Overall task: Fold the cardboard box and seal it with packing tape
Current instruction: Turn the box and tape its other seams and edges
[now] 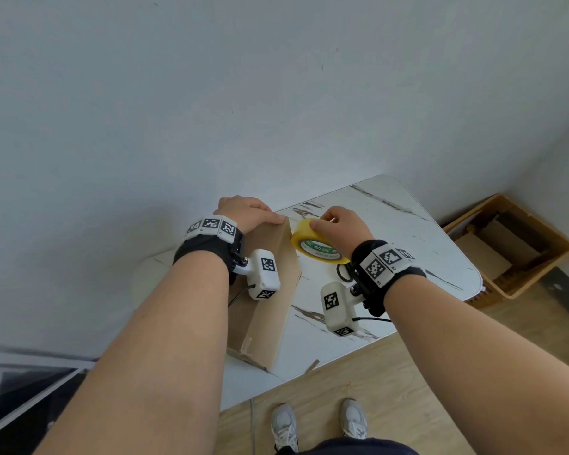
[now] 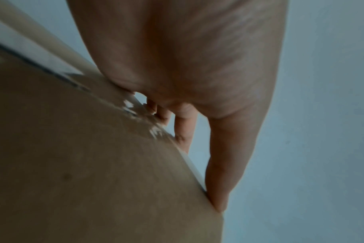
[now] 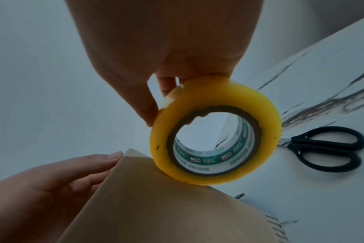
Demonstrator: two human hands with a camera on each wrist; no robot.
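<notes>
Not much to read here, honestly. The only printing is on the inner core of the yellow tape roll: a green band running round the inside with white characters and a small red-and-white logo repeated along it, plus a line of grey print on the white strip beside it. From the right wrist view the characters look Chinese, but they're too soft to make out. From the head view the same green band shows white letters, also too small to read. The black-and-white square marker codes on the wrist bands and camera housings are patterns, not text.
</notes>
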